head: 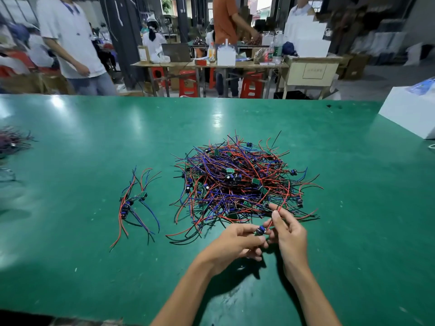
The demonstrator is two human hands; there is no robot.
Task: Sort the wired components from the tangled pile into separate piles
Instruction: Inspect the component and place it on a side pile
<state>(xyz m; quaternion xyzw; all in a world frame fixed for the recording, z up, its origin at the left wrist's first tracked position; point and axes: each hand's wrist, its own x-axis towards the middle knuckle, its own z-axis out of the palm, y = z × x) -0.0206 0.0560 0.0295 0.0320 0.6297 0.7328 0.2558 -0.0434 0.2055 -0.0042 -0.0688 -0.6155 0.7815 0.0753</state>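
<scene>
A big tangled pile [240, 182] of small circuit boards with red, blue and black wires lies in the middle of the green table [94, 137]. To its left sits a small sorted pile [134, 203] of a few wired boards. My left hand [237, 243] pinches one small wired component [260, 230] at the pile's near edge. Just to the right, my right hand [289, 234] pinches that component's red wire [282, 203], which runs up into the tangle.
A white box [409, 114] stands at the table's right edge. Another bundle of wires [11, 142] lies at the far left edge. Beyond the table stand people [70, 38], red stools and a cluttered workbench [211, 62].
</scene>
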